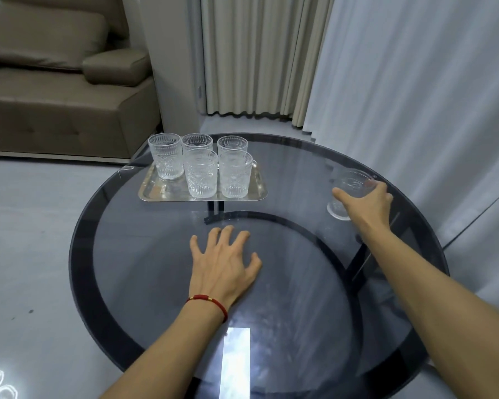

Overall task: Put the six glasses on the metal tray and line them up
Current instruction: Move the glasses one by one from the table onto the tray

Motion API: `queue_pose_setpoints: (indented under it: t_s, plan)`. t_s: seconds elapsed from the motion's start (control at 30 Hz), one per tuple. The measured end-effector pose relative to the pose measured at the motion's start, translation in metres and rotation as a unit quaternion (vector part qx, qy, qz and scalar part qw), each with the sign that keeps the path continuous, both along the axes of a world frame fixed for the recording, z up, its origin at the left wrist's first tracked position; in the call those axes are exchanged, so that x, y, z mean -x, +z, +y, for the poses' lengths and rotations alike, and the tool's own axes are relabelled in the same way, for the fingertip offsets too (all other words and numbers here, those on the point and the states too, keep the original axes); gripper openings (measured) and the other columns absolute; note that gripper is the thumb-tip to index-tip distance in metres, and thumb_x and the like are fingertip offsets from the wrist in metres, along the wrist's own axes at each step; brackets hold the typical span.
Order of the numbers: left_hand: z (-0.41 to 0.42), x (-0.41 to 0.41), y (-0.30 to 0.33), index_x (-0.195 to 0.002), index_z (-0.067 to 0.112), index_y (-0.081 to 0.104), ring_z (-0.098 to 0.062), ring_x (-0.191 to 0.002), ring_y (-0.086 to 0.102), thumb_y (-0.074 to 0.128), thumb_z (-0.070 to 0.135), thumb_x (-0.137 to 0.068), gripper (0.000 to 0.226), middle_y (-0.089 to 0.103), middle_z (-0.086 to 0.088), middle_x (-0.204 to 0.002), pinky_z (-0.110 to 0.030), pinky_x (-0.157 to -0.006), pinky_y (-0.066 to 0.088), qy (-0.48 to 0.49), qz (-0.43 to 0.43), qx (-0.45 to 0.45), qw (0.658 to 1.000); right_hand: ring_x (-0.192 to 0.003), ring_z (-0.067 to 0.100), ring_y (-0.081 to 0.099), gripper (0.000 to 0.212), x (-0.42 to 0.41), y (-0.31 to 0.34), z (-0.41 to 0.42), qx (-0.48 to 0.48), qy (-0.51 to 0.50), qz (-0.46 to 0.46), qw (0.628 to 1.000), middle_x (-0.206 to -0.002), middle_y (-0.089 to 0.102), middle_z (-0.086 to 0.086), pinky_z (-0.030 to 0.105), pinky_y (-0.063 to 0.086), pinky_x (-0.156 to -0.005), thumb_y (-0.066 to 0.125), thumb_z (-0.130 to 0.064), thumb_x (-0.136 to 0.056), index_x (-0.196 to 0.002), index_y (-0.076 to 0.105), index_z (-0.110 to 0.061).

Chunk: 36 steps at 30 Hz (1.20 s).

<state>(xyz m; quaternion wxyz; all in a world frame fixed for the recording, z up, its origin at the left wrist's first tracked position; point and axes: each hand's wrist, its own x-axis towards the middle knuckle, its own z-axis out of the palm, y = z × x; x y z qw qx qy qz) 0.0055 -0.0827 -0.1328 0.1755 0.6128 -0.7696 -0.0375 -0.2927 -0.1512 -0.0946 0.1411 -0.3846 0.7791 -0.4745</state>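
Observation:
A rectangular metal tray (153,192) lies at the far left of the round dark glass table (144,254). Several patterned clear glasses stand on it in two rows: three at the back, with the leftmost glass (166,159) nearest the tray's left end, and two in front (200,172) (234,174). One more glass (348,189) stands on the table at the far right, blurred. My right hand (366,201) is wrapped around it from the near side. My left hand (225,262) rests flat on the table with fingers spread, holding nothing.
A brown sofa (55,82) stands behind the table at the left. Beige and white curtains (357,67) hang behind and to the right. The table's black frame shows through the glass. The tray's front left part is bare.

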Motion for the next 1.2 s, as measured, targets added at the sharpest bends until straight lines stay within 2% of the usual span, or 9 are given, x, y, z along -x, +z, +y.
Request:
queue_pose_setpoints:
  t_s: [0.27, 0.4, 0.5, 0.6, 0.67, 0.83, 0.97, 1.1, 1.2]
  plan:
    - [0.002, 0.001, 0.002, -0.130, 0.034, 0.047, -0.021, -0.138, 0.035, 0.034, 0.056, -0.089, 0.049, 0.045, 0.004, -0.146, -0.064, -0.116, 0.016, -0.005, 0.009, -0.001, 1.000, -0.103, 0.015, 0.061, 0.074, -0.119, 0.030, 0.014, 0.052, 0.232, 0.059, 0.970, -0.114, 0.063, -0.005, 0.023, 0.044, -0.081, 0.088, -0.054, -0.064, -0.120, 0.055, -0.020]
    - [0.002, 0.000, 0.003, -0.131, 0.032, 0.048, -0.023, -0.140, 0.032, 0.037, 0.053, -0.087, 0.050, 0.044, 0.001, -0.146, -0.065, -0.116, 0.013, -0.007, 0.015, -0.011, 1.000, -0.104, 0.011, 0.062, 0.084, -0.194, 0.059, -0.001, 0.097, 0.328, 0.067, 0.937, -0.113, 0.064, -0.009, 0.019, 0.047, -0.084, 0.084, -0.060, -0.064, -0.133, 0.051, -0.022]
    - [0.002, -0.003, 0.003, -0.135, 0.031, 0.046, -0.023, -0.141, 0.032, 0.038, 0.053, -0.091, 0.050, 0.044, 0.001, -0.146, -0.062, -0.117, 0.013, -0.013, 0.013, -0.006, 1.000, -0.107, 0.015, 0.059, 0.093, -0.246, 0.068, -0.022, 0.093, 0.360, 0.092, 0.924, -0.114, 0.062, -0.005, 0.022, 0.045, -0.085, 0.083, -0.054, -0.068, -0.143, 0.044, -0.017]
    - [0.002, -0.004, 0.007, -0.138, 0.032, 0.045, -0.022, -0.141, 0.031, 0.039, 0.052, -0.091, 0.051, 0.043, 0.004, -0.147, -0.062, -0.117, 0.012, -0.020, 0.018, -0.020, 0.999, -0.120, 0.025, 0.058, 0.090, -0.283, 0.066, -0.044, 0.075, 0.375, 0.141, 0.913, -0.129, 0.061, 0.007, 0.037, 0.049, -0.097, 0.084, -0.045, -0.071, -0.143, 0.042, -0.010]
    - [0.001, -0.004, 0.009, -0.141, 0.030, 0.043, -0.024, -0.143, 0.026, 0.039, 0.049, -0.092, 0.053, 0.041, 0.002, -0.149, -0.065, -0.117, 0.010, -0.032, 0.003, -0.034, 0.999, -0.125, 0.027, 0.056, 0.089, -0.299, 0.064, -0.059, 0.072, 0.380, 0.165, 0.907, -0.137, 0.058, 0.011, 0.040, 0.048, -0.101, 0.084, -0.043, -0.071, -0.142, 0.042, -0.009]
    - [0.001, -0.007, 0.009, -0.154, 0.027, 0.020, -0.033, -0.151, 0.011, 0.038, 0.046, -0.096, 0.064, 0.028, -0.005, -0.160, -0.071, -0.116, 0.003, -0.060, -0.034, -0.057, 0.996, -0.124, 0.027, 0.045, 0.088, -0.324, 0.054, -0.087, 0.053, 0.317, 0.329, 0.888, -0.134, 0.054, 0.004, 0.043, 0.035, -0.100, 0.075, -0.069, -0.069, -0.135, 0.050, -0.017]
    - [0.002, -0.010, 0.009, -0.157, 0.023, 0.011, -0.035, -0.153, 0.006, 0.039, 0.040, -0.099, 0.067, 0.019, -0.009, -0.165, -0.072, -0.117, -0.002, -0.066, -0.042, -0.057, 0.995, -0.128, 0.027, 0.037, 0.086, -0.330, 0.043, -0.101, 0.036, 0.271, 0.382, 0.883, -0.133, 0.047, 0.005, 0.049, 0.028, -0.107, 0.072, -0.076, -0.066, -0.127, 0.056, -0.017]
    - [-0.001, -0.008, 0.007, -0.155, 0.024, 0.017, -0.034, -0.152, 0.006, 0.039, 0.041, -0.098, 0.064, 0.022, -0.009, -0.163, -0.071, -0.116, -0.002, -0.062, -0.046, -0.058, 0.995, -0.137, 0.028, 0.031, 0.089, -0.325, 0.038, -0.109, 0.009, 0.261, 0.414, 0.872, -0.139, 0.043, 0.007, 0.058, 0.018, -0.116, 0.067, -0.084, -0.063, -0.122, 0.061, -0.018]
    - [-0.002, -0.007, 0.004, -0.144, 0.028, 0.035, -0.031, -0.146, 0.021, 0.041, 0.046, -0.094, 0.053, 0.039, -0.004, -0.150, -0.069, -0.116, 0.005, -0.046, -0.019, -0.034, 0.998, -0.143, 0.032, 0.026, 0.090, -0.314, 0.043, -0.111, -0.033, 0.288, 0.408, 0.866, -0.146, 0.040, 0.011, 0.060, 0.013, -0.118, 0.066, -0.086, -0.063, -0.125, 0.061, -0.020]
